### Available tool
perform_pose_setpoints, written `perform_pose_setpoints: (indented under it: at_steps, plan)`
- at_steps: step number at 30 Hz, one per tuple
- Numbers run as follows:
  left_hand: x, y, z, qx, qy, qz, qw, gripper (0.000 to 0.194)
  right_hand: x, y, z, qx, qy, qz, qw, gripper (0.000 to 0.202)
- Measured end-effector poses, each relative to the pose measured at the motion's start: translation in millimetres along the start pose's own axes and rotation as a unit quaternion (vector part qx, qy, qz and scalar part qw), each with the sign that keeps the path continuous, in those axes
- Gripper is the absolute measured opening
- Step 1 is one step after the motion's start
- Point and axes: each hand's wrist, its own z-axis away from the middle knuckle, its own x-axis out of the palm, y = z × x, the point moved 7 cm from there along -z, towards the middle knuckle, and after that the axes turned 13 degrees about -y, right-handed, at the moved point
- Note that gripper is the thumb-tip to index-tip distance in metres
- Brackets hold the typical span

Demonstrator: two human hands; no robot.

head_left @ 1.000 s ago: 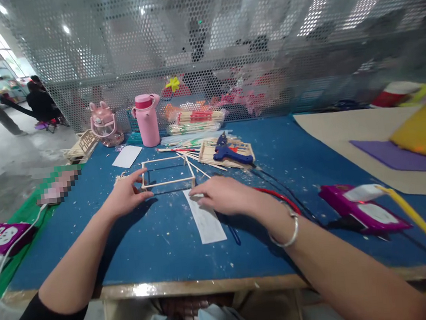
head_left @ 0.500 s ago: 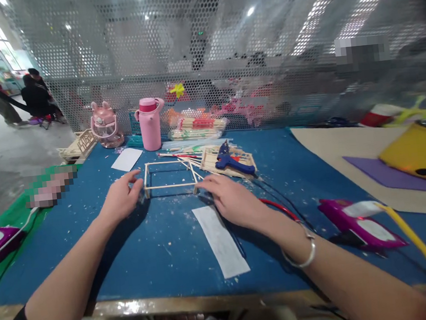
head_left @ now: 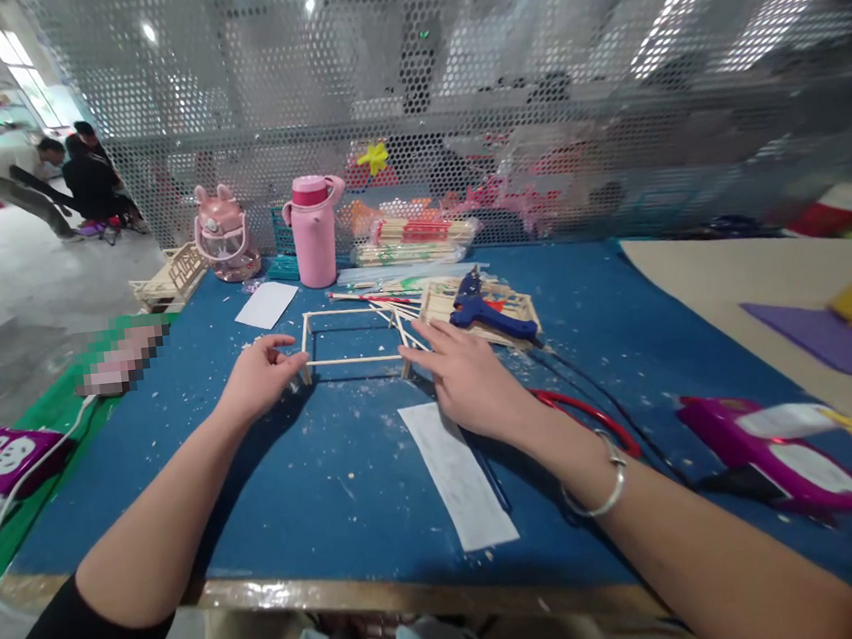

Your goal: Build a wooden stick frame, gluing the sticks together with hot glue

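Note:
A small rectangular frame of thin wooden sticks [head_left: 355, 360] stands on short legs on the blue tabletop. My left hand [head_left: 260, 378] is at its left end, thumb tip at the near left corner, index finger raised and apart. At the opposite end is my right hand [head_left: 473, 375], fingers spread, with a fingertip at the near right corner. Neither hand is wrapped round the frame. Behind my right hand, a blue glue gun [head_left: 490, 315] lies on a flat piece of stick work [head_left: 526, 308], beside loose sticks [head_left: 386, 303]. A white paper strip [head_left: 460, 477] lies near my right wrist.
Pink bottle [head_left: 314, 240], clear pink-lidded bottle [head_left: 227, 240] and bagged sticks [head_left: 418, 240] stand or lie along the perforated metal screen [head_left: 530, 149]. A purple power strip [head_left: 782, 456] and red cable [head_left: 593, 419] are at right. People [head_left: 88, 176] are at far left.
The view has swung slightly left, so the table things sit further right. My right fingers have spread more at the frame's corner, and my left thumb has come to its near corner.

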Motion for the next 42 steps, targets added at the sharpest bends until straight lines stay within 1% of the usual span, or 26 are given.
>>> perform_pose_setpoints:
  at_steps: [2,4,6,8,9,10,11,12,13,15,17,20,26,29,30,31,32,33,34,35,36,37,38,39,41,42]
  plan:
    - [-0.5,-2,1,0.016,0.01,-0.004,1.0,0.043,2,5,1,-0.004,-0.001,-0.073,0.997,0.063]
    - [-2.8,-1,2,0.035,0.027,-0.016,0.999,0.041,1,14,2,0.011,0.022,-0.172,0.985,0.074]
    - [-9.8,4,2,0.05,0.07,-0.036,0.996,0.039,-4,24,1,0.042,0.051,-0.235,0.97,0.077]
    - [-16.9,17,1,0.081,0.116,-0.085,0.986,0.039,-10,26,-8,0.06,0.05,-0.226,0.971,0.071]
    - [-18.2,26,-2,0.097,0.129,-0.124,0.979,0.041,-13,24,-16,0.061,0.035,-0.199,0.977,0.065]
    - [-15.6,34,-6,0.113,0.121,-0.176,0.971,0.043,-15,20,-24,0.06,0.013,-0.165,0.984,0.062]
    - [-10.4,40,-13,0.111,0.096,-0.23,0.962,0.045,-15,15,-34,0.06,-0.011,-0.128,0.99,0.06]
    - [-4.4,41,-20,0.091,0.064,-0.277,0.955,0.048,-15,11,-43,0.062,-0.028,-0.089,0.994,0.059]
    - [2.1,40,-27,0.065,0.027,-0.315,0.947,0.049,-14,9,-51,0.071,-0.041,-0.054,0.995,0.06]
    - [12.9,33,-37,0.016,-0.035,-0.36,0.932,0.05,-8,6,-63,0.09,-0.079,-0.019,0.993,0.06]
    - [20.3,28,-42,-0.005,-0.073,-0.378,0.923,0.05,1,6,-69,0.103,-0.116,-0.015,0.988,0.061]
    - [23.5,26,-43,-0.012,-0.086,-0.386,0.918,0.051,9,7,-70,0.11,-0.139,-0.021,0.984,0.061]
    - [24.3,28,-41,-0.017,-0.07,-0.389,0.919,0.051,10,5,-67,0.114,-0.139,-0.03,0.983,0.06]
    - [21.1,29,-45,-0.006,-0.057,-0.37,0.927,0.051,10,6,-69,0.112,-0.135,-0.066,0.982,0.061]
    - [18.4,28,-47,-0.001,-0.057,-0.347,0.936,0.051,8,8,-70,0.105,-0.127,-0.094,0.982,0.06]
    - [14.5,29,-49,0.01,-0.056,-0.314,0.948,0.052,2,12,-70,0.098,-0.104,-0.132,0.981,0.058]
    - [8.2,30,-50,0.028,-0.043,-0.269,0.962,0.053,-7,18,-70,0.092,-0.063,-0.175,0.978,0.056]
    - [-1.0,33,-48,0.052,-0.013,-0.218,0.974,0.054,-20,26,-67,0.089,-0.003,-0.22,0.971,0.053]
    - [-12.8,35,-45,0.083,0.035,-0.166,0.982,0.053,-36,37,-60,0.096,0.085,-0.257,0.958,0.051]
    - [-27.1,36,-37,0.108,0.105,-0.119,0.981,0.052,-51,48,-50,0.102,0.177,-0.282,0.937,0.049]
    - [-39.9,34,-27,0.121,0.174,-0.082,0.974,0.05,-60,57,-40,0.105,0.235,-0.308,0.916,0.048]
    - [-48.1,31,-17,0.123,0.217,-0.053,0.967,0.048,-63,65,-32,0.109,0.257,-0.336,0.9,0.049]
    - [-51.2,26,-8,0.118,0.229,-0.03,0.966,0.046,-61,69,-26,0.112,0.252,-0.359,0.892,0.047]
    - [-49.8,22,-2,0.102,0.211,-0.019,0.972,0.043,-56,71,-21,0.113,0.232,-0.371,0.892,0.042]
    - [-42.2,14,9,0.055,0.162,-0.053,0.984,0.035,-44,67,-12,0.11,0.201,-0.351,0.908,0.03]
    - [-39.1,12,14,0.042,0.148,-0.073,0.985,0.034,-38,63,-8,0.102,0.196,-0.325,0.92,0.033]
